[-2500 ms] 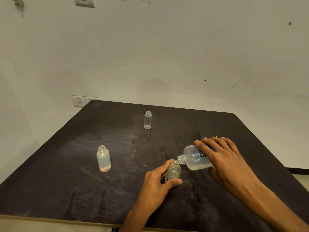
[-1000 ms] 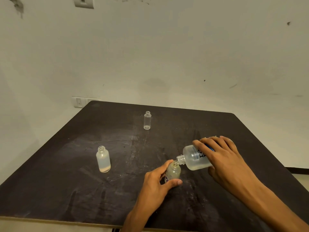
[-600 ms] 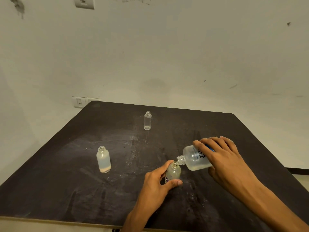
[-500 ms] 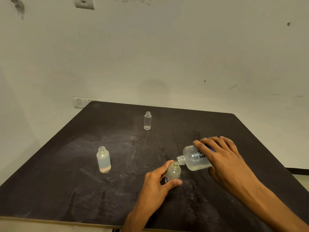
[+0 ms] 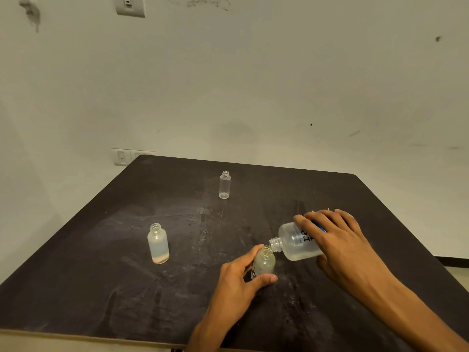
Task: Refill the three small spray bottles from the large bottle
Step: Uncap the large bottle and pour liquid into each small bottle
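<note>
**A:** Frosted plastic first, well left of the big bottle (image 5: 297, 241): that squat bottle (image 5: 158, 244) stands upright and uncapped on the dark table (image 5: 88, 275), with a pale layer of liquid at its base.

**B:** And behind it?

**A:** Far back from the big bottle, toward the wall, a slim clear vial (image 5: 224, 185), open-necked and, as far as you can tell, empty.

**B:** Which one are you filling?

**A:** The small bottle (image 5: 264, 262) just under the big bottle's mouth. Your left hand (image 5: 236, 283) pinches it, thumb in front, fingers curled behind, with its base on the table. I can't make out the liquid level through the cloudy wall.

**B:** How will it handle?

**A:** Likely light and easy to tip, with thin walls that may give if squeezed. Hold it low on the body and leave the neck clear.

**B:** And the big bottle?

**A:** Your right hand (image 5: 337, 240) wraps over its label, fingers curled round the barrel. It lies nearly level, neck just touching the small bottle's rim, with liquid pooled along its lower side. It is probably smooth and heavier, so grip mid-body and tilt slowly; the target mouth is narrow and spills are likely.
</note>
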